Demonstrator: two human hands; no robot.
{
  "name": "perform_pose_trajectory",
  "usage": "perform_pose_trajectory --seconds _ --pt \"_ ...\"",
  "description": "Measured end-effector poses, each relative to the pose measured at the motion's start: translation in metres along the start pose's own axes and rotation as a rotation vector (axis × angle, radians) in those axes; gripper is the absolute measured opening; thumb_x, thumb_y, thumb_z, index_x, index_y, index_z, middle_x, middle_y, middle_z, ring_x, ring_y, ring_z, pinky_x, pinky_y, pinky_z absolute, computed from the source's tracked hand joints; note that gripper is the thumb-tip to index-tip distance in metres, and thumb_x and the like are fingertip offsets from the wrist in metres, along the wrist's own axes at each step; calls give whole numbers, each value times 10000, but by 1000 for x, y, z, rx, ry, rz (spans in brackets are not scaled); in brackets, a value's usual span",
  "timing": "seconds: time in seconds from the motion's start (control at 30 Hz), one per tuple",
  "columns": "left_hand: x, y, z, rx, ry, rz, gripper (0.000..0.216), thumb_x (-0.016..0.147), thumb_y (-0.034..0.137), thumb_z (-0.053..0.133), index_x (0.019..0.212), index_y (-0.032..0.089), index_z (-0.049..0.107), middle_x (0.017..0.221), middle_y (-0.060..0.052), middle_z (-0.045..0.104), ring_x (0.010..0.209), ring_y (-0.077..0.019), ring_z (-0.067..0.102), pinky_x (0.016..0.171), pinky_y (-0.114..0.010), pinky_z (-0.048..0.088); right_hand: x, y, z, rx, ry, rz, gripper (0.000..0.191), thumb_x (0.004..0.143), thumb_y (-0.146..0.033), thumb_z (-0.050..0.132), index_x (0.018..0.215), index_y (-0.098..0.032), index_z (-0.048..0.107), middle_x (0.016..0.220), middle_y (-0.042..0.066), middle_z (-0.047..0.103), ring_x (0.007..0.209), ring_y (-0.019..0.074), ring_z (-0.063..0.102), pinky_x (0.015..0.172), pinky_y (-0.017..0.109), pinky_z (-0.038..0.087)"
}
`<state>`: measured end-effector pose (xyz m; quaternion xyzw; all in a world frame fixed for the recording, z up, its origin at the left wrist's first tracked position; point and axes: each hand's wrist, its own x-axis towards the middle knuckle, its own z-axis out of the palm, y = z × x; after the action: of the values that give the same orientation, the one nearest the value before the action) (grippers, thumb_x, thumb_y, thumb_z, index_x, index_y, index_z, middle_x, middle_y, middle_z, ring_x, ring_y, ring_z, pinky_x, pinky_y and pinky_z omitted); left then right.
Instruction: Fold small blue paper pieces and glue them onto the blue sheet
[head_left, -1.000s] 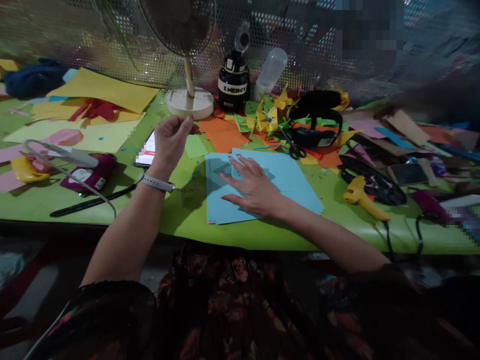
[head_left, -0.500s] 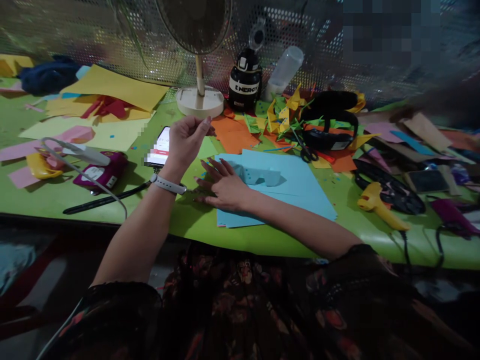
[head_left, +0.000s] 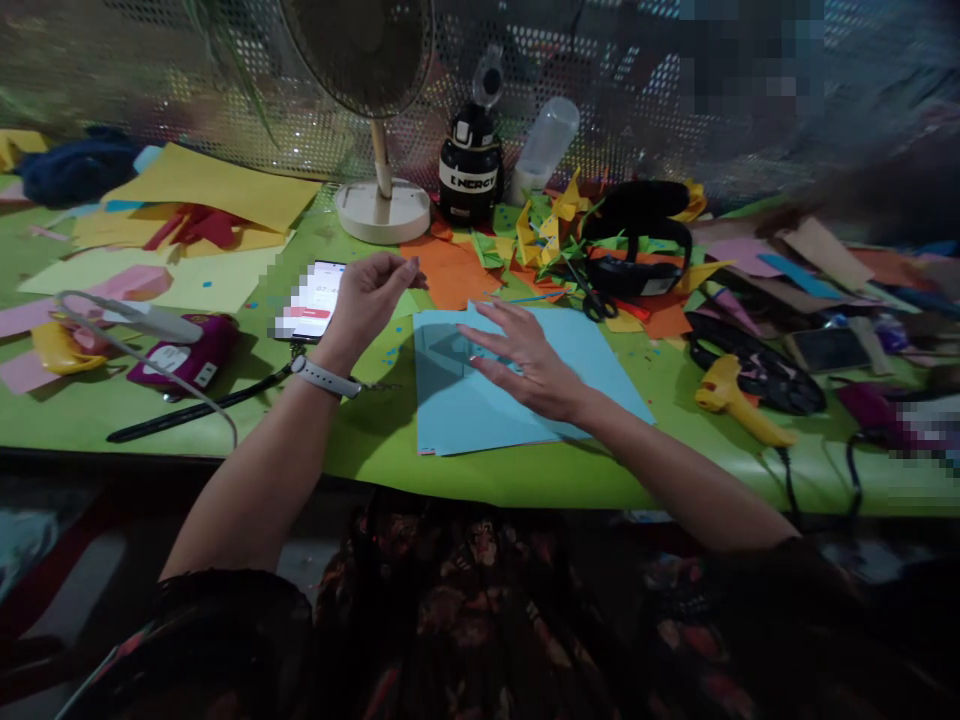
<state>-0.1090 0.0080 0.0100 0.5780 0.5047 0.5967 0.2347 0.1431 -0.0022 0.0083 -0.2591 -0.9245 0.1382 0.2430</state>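
My left hand [head_left: 379, 300], with a pale band on its wrist, is raised above the green table beside a phone [head_left: 311, 305]. Its fingers are curled and the thumb is pressed against them; whatever may be between them is hidden. My right hand [head_left: 525, 365] is over a stack of light blue paper sheets [head_left: 480, 425], fingers spread apart and pointing left. A lighter blue paper edge [head_left: 480, 312] shows just behind its fingertips, mostly covered by the hand. Tiny blue paper bits [head_left: 390, 355] lie scattered between the two hands.
Behind are a fan [head_left: 382, 215], a black bottle [head_left: 471, 175], orange paper [head_left: 454, 270] and scissors [head_left: 596, 300]. A yellow glue gun [head_left: 742, 400] lies on the right. Yellow sheets [head_left: 217, 185], a purple device [head_left: 187, 355] and a black strap [head_left: 165, 415] are on the left.
My right hand has moved right across the blue sheets, and the folded blue piece seen beside it is now mostly hidden. My left hand stays closed; the view has shifted slightly.
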Motion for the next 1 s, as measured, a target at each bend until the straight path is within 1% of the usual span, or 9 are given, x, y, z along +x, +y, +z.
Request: perform_pose_trajectory --seconds 0.1,0.2,0.3,0.4,0.5,0.6,0.73,0.83,1.0 --pt "-7 10 9 101 -244 -6 242 842 386 682 922 159 698 942 -81 747 875 -180 689 818 -299 534 -22 22 -18 23 67 89 514 989 -574 372 1396 -318 554 1526 49 446 1466 241 301 1210 515 223" --pt "-11 19 23 247 -465 67 348 808 367 706 1089 165 669 1107 -105 723 1036 -224 666 928 -357 500 -37 40 -26 36 67 158 530 985 -586 372 1394 -305 557 1523 58 451 1467 241 303 1211 524 211" --pt "-12 21 40 357 -630 116 498 773 364 726 1221 179 611 1200 -117 690 1114 -262 642 975 -406 472 -44 51 -25 79 52 206 540 976 -607 370 1389 -316 563 1528 48 448 1471 248 296 1214 534 197" --pt "-13 16 57 414 -734 123 504 772 313 707 1252 207 598 1188 -104 696 1081 -261 651 953 -403 474 -46 55 -20 160 51 251 538 967 -623 370 1376 -340 574 1540 26 435 1476 250 283 1217 534 196" --pt "-12 11 68 377 -769 91 463 788 284 675 1239 202 608 1121 -92 715 986 -232 673 881 -363 493 -46 57 -18 255 24 285 524 966 -606 385 1371 -336 580 1555 21 419 1487 242 264 1221 524 194" --pt "-10 6 70 279 -776 34 452 799 281 663 1239 204 597 1018 -63 737 882 -197 687 819 -334 501 -45 58 -17 332 20 310 501 967 -584 398 1365 -344 584 1558 10 419 1493 248 258 1219 542 189" --pt "-10 5 69 84 -809 -56 482 802 303 684 1257 188 573 959 -58 739 873 -184 688 799 -324 506 -43 58 -19 398 10 329 463 977 -553 386 1371 -388 566 1562 -21 413 1489 259 273 1200 583 211" --pt "-12 7 68 -30 -806 -125 518 792 298 709 1272 171 561 945 -57 714 869 -173 676 790 -314 515 -42 55 -22 431 -10 340 469 986 -544 369 1386 -381 552 1561 -27 413 1492 245 269 1214 557 195" --pt "-14 15 66 -184 -774 -219 557 777 269 745 1290 179 547 881 -25 676 805 -140 652 732 -273 515 -43 52 -19 381 -3 273 487 994 -555 350 1419 -384 515 1583 -35 374 1507 251 228 1221 558 173"
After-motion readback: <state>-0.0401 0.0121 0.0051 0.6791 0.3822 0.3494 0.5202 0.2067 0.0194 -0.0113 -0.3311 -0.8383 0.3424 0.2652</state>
